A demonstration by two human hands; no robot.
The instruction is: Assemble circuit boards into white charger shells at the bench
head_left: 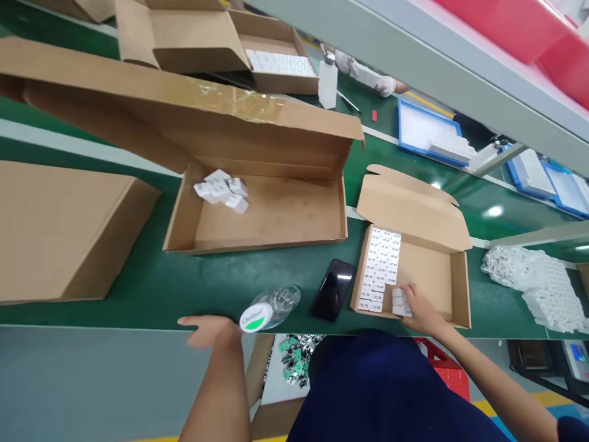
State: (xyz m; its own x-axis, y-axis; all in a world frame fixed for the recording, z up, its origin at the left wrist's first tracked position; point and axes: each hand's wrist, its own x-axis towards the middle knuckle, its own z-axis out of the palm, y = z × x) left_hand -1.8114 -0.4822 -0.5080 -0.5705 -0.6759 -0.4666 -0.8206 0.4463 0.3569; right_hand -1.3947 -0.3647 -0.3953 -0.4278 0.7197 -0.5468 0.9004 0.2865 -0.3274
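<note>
My right hand [422, 314] reaches into the small open cardboard box [430, 270] at the right. Its fingers are closed on a few small white boxes [399, 302], held near the front wall. To their left, rows of printed white boxes [381, 264] fill one side of that carton. My left hand [209, 330] is at the table's front edge with its fingers stretched out and nothing visible in it. Beside it a clear bottle with a white and green cap [256, 317] lies tilted toward me. In the larger open carton [276, 212] sits a loose pile of white boxes [222, 189].
A black phone [333, 290] lies between bottle and small carton. A closed cardboard box [59, 230] stands at the left. Bagged white trays [536, 282] lie far right. A metal shelf beam [414, 80] crosses above. Across the table, a co-worker's gloved hand [385, 85] shows.
</note>
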